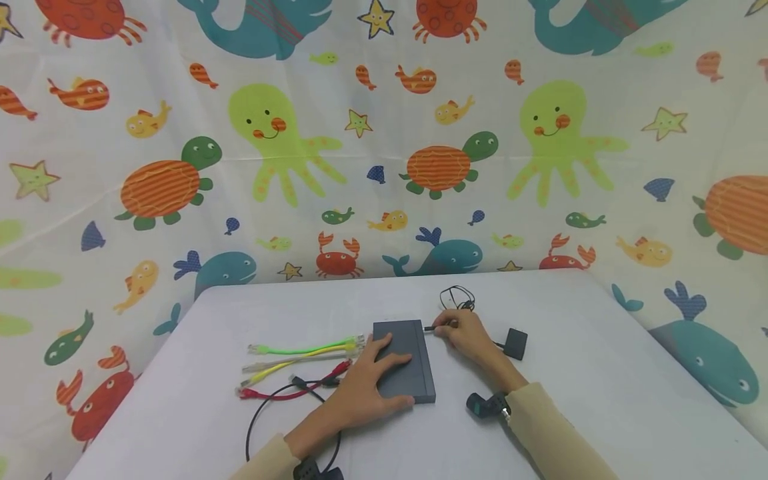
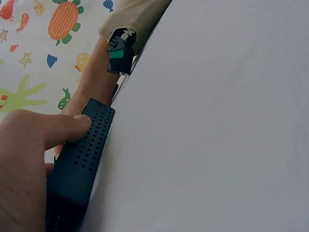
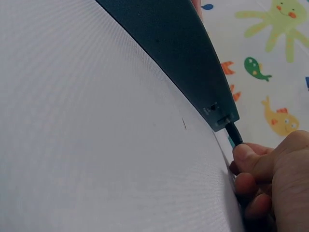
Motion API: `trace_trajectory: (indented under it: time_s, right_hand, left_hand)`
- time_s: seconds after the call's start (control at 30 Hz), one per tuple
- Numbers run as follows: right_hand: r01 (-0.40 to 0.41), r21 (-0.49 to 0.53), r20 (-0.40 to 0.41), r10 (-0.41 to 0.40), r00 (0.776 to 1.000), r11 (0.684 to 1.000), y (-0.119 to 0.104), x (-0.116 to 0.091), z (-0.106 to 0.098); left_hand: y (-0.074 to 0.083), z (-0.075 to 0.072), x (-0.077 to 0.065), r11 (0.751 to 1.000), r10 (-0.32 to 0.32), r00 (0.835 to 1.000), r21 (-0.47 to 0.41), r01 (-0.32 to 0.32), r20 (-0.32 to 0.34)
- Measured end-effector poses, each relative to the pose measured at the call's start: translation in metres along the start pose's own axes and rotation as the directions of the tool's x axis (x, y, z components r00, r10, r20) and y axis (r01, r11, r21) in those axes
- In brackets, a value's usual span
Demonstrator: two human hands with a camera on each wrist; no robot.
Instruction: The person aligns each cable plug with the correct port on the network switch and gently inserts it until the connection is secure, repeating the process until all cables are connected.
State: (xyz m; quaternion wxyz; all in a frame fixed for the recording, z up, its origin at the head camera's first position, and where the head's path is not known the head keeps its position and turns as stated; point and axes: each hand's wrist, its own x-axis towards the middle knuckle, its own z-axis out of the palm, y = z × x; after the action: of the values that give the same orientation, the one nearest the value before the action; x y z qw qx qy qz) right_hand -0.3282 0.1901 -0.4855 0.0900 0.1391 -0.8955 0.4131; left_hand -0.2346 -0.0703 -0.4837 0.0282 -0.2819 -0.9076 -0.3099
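A dark grey network switch lies flat on the white table, with rows of vent holes on its near side in the left wrist view. My left hand holds it, fingers spread over the top and thumb on the vented side. My right hand pinches a black power plug between thumb and fingers. The plug meets a socket near the end of the switch's right side; how deep it sits I cannot tell. Beside my right wrist lies a black power adapter.
Left of the switch lie short network cables: green, yellow, grey and red. A black cable loops under my left forearm. A coiled thin black cord lies beyond my right hand. A patterned curtain hangs behind the table.
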Motion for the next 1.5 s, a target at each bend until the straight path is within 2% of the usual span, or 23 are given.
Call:
trace_trajectory:
  time_s: [0.23,0.63,0.97,1.3,1.5]
  right_hand:
    - [0.004,-0.038,-0.01,-0.004,1.0,0.999,-0.0021,-0.0004,-0.0014]
    - [0.023,-0.088,0.005,-0.023,1.0,0.996,-0.0008,0.0006,0.0002]
    - [0.016,-0.041,0.007,-0.016,1.0,0.999,-0.0034,-0.0008,-0.0006]
    - [0.041,-0.077,0.012,-0.04,0.999,0.996,-0.0011,0.0008,-0.0017]
    - [0.001,-0.035,0.011,-0.001,1.0,0.999,-0.0025,0.0011,-0.0011]
  left_hand:
    - [-0.0007,0.0011,0.0011,1.0,0.015,1.0,-0.005,-0.015,-0.007]
    - [-0.0027,0.0021,0.0008,1.0,0.006,1.0,-0.007,-0.006,0.003]
    - [-0.0043,0.0033,0.001,1.0,0.02,1.0,0.001,-0.02,-0.005]
    - [-0.0027,0.0029,0.0021,1.0,0.021,1.0,0.016,-0.021,-0.008]
    - [-0.0016,0.0015,0.0019,1.0,0.017,1.0,0.018,-0.017,-0.002]
